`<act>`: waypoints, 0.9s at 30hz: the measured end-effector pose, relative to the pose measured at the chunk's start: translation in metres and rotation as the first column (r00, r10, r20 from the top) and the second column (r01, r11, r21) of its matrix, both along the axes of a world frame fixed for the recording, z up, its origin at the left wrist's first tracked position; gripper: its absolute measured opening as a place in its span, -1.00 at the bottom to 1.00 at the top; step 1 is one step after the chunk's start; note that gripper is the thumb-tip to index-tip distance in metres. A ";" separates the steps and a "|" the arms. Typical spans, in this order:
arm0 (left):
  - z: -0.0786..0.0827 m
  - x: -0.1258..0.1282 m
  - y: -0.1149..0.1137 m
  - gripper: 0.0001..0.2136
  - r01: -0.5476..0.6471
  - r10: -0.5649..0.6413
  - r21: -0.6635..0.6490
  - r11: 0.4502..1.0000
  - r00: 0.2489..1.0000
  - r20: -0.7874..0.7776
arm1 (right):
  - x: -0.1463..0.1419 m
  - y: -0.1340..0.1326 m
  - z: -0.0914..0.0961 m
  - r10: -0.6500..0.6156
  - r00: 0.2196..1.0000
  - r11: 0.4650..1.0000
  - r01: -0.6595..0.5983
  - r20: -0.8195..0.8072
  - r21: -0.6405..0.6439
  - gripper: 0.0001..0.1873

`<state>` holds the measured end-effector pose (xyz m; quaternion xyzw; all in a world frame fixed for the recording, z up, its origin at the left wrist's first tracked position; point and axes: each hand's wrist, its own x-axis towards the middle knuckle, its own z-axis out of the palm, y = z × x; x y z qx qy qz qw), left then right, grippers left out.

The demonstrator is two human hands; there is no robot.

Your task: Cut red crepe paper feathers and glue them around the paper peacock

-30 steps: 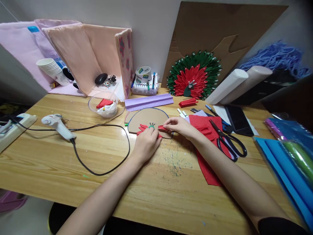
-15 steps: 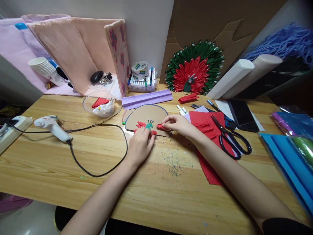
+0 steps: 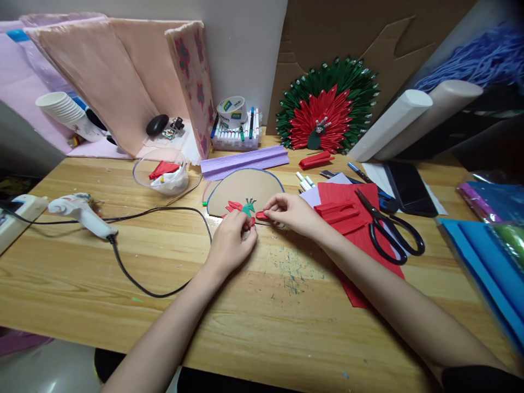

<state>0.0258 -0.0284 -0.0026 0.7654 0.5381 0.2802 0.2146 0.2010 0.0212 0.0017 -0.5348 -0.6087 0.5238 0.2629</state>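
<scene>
A half-round piece of brown cardboard [image 3: 241, 185] with a blue-edged curve lies on the table before me. On its lower part is a small green paper bird [image 3: 248, 208] with a crest, and red paper feathers [image 3: 233, 207] fan out at its left. My left hand [image 3: 233, 237] is curled at the bird's base, its fingertips pressed together there; what they grip is hidden. Between thumb and fingers, my right hand [image 3: 295, 215] pinches a red paper feather [image 3: 262, 216] just right of the bird, over the cardboard's lower edge.
Black-handled scissors [image 3: 393, 229] lie on red crepe paper [image 3: 347, 234] at right. A glue gun [image 3: 79, 210] with a looping black cord rests at left. Behind stand a bowl of scraps [image 3: 161, 185], a marker box [image 3: 236, 143] and a green-and-red paper peacock [image 3: 327, 109].
My right hand has brought the red feather left and slightly down, closer to the bird. My left hand stays at the bird's base. The whole view has shifted slightly.
</scene>
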 end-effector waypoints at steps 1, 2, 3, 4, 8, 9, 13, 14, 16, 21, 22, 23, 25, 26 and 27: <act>0.000 0.000 0.000 -0.90 0.004 -0.004 -0.002 1.000 1.000 -0.005 | -0.001 0.000 0.000 0.007 1.000 1.000 -0.007 0.008 0.022 -0.85; 0.001 0.000 -0.001 -0.91 0.009 -0.009 -0.007 1.000 1.000 -0.009 | -0.002 0.000 0.000 0.015 1.000 0.999 -0.016 0.019 0.045 -0.86; 0.001 -0.001 -0.001 -0.91 0.012 -0.012 -0.013 1.000 1.000 -0.013 | -0.002 0.000 0.000 0.025 0.999 0.997 -0.027 0.031 0.069 -0.86; 0.001 -0.001 -0.001 -0.91 0.013 -0.014 -0.019 1.000 1.000 -0.016 | -0.003 -0.001 0.000 0.033 0.998 0.995 -0.037 0.047 0.094 -0.87; 0.002 -0.001 -0.002 -0.93 0.016 -0.017 -0.028 0.999 1.000 -0.020 | -0.004 -0.001 -0.002 0.047 0.993 0.982 -0.067 0.112 0.179 -0.87; 0.002 -0.001 -0.002 -0.92 0.017 -0.017 -0.028 0.999 1.000 -0.020 | -0.004 -0.001 -0.002 0.047 0.991 0.978 -0.071 0.124 0.195 -0.87; 0.002 -0.001 -0.002 -0.92 0.013 -0.014 -0.025 1.000 1.000 -0.020 | -0.005 -0.001 -0.007 0.035 0.986 0.966 -0.076 0.163 0.247 -0.88; 0.002 -0.001 -0.002 -0.92 0.013 -0.014 -0.023 1.000 1.000 -0.019 | -0.006 -0.001 -0.007 0.033 0.985 0.964 -0.077 0.170 0.255 -0.88; 0.001 -0.001 -0.002 -0.92 0.013 -0.014 -0.024 1.000 1.000 -0.018 | -0.006 -0.001 -0.009 0.034 0.983 0.962 -0.081 0.178 0.263 -0.87; 0.001 -0.001 -0.003 -0.93 0.008 -0.009 -0.023 1.000 1.000 -0.024 | -0.007 -0.002 -0.009 0.036 0.984 0.958 -0.083 0.174 0.275 -0.87; 0.001 -0.001 -0.003 -0.93 0.010 -0.010 -0.022 1.000 1.000 -0.025 | -0.007 -0.002 -0.009 0.037 0.985 0.957 -0.084 0.171 0.277 -0.87; 0.001 -0.001 -0.003 -0.93 0.010 -0.010 -0.022 1.000 1.000 -0.025 | -0.007 -0.002 -0.008 0.039 0.985 0.957 -0.086 0.169 0.276 -0.87; 0.001 -0.001 -0.002 -0.94 0.011 -0.012 -0.023 1.000 1.000 -0.026 | -0.007 -0.002 -0.008 0.038 0.985 0.957 -0.085 0.167 0.278 -0.87; 0.001 -0.001 -0.002 -0.94 0.011 -0.012 -0.022 1.000 1.000 -0.026 | -0.007 -0.002 -0.008 0.036 0.985 0.957 -0.083 0.168 0.280 -0.86; 0.001 -0.001 -0.002 -0.94 0.011 -0.011 -0.022 1.000 1.000 -0.026 | -0.007 -0.002 -0.008 0.033 0.985 0.956 -0.080 0.168 0.282 -0.86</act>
